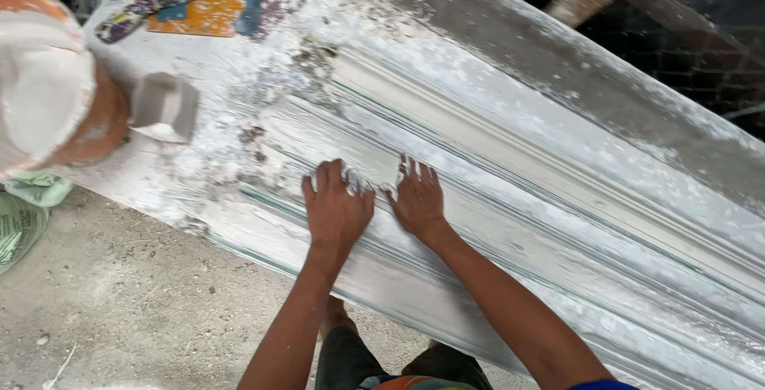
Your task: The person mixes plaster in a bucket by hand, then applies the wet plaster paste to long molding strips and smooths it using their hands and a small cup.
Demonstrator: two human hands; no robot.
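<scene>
Both my hands press flat on a long white plaster moulding [510, 175] that runs along a plaster-caked workbench [199, 175]. My left hand [335, 207] lies palm down with its fingers spread on the wet white surface. My right hand [417, 196] rests beside it, fingers apart. Between the two hands' fingertips sits a small lump of white plaster [374, 185]. Neither hand grips a tool.
An orange bucket [48, 79] coated in white plaster stands at the bench's left end, with a small grey block [163, 107] beside it. A paint-stained trowel [147, 3] lies on an orange board [207, 3] at the top. A dusty concrete floor [135, 302] lies below.
</scene>
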